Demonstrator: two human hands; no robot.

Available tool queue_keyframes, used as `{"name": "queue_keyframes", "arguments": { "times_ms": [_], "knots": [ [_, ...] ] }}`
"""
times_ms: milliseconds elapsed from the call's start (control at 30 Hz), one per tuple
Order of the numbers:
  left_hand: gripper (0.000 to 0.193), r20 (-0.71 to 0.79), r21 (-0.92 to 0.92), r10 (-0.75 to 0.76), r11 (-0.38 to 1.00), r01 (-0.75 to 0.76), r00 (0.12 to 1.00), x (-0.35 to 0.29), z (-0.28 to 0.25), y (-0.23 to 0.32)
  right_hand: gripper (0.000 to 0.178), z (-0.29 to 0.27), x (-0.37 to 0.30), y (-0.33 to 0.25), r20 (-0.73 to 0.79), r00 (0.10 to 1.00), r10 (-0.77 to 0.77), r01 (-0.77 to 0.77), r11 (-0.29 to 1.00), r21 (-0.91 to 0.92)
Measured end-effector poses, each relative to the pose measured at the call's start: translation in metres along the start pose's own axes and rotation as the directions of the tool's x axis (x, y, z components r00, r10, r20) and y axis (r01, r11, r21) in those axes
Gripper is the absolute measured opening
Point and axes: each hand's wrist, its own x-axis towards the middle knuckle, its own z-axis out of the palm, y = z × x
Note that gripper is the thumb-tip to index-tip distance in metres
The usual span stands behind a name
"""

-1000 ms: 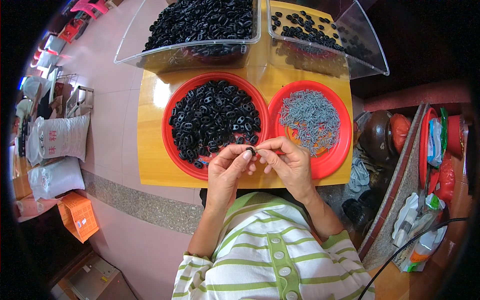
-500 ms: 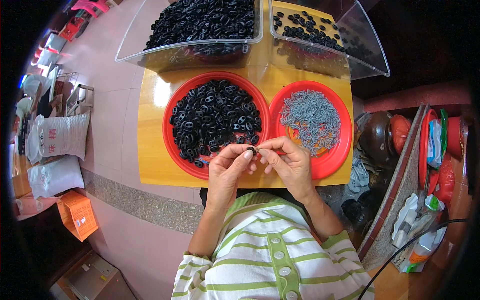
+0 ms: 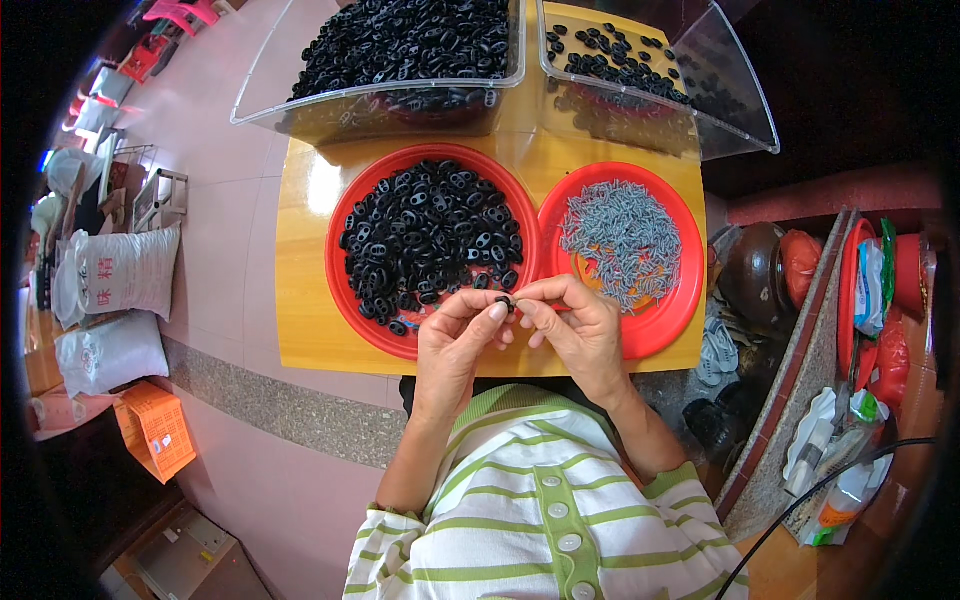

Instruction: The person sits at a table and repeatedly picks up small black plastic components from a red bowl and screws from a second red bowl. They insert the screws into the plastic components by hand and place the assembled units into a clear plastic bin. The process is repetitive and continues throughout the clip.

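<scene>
My left hand (image 3: 456,338) pinches a small black oval plastic piece (image 3: 504,302) between thumb and index finger. My right hand (image 3: 577,330) meets it there, thumb and index pressed together at the piece's edge; whatever tiny thing they grip is too small to make out. Both hands hover over the near edges of two red round trays. The left tray (image 3: 335,255) carries a heap of black oval pieces (image 3: 425,235) with two holes each. In the right tray (image 3: 690,300) lies a pile of small grey screw-like parts (image 3: 622,235).
Behind the trays on the yellow table (image 3: 305,310) stand a clear bin (image 3: 515,60) full of black pieces and another clear bin (image 3: 700,140) with fewer. White sacks (image 3: 120,270) and an orange basket (image 3: 155,430) are on the left. A black cable (image 3: 800,490) crosses the lower right.
Almost nothing differs. Both hands stay together at the black piece, with only a slight shift of the fingertips.
</scene>
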Motion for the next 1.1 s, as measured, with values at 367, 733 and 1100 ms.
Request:
{"name": "queue_keyframes", "arguments": {
  "times_ms": [367, 733, 1100],
  "knots": [
    [0.011, -0.022, 0.049, 0.051, 0.998, -0.050, 0.998, -0.001, -0.002, -0.003, 0.009, 0.006, -0.005, 0.003, -0.004, 0.998, -0.064, 0.063, 0.990, -0.126],
    [0.010, -0.076, 0.149, 0.051, 0.988, -0.039, 0.996, -0.005, -0.025, 0.003, 0.010, 0.019, 0.001, 0.005, 0.117, 0.993, 0.020, -0.012, 0.997, -0.070],
    [0.009, -0.116, 0.116, 0.061, 0.992, -0.048, 0.991, -0.001, -0.024, -0.001, 0.017, 0.007, 0.052, 0.016, 0.148, 0.923, -0.355, 0.308, 0.451, -0.838]
  ]
}}
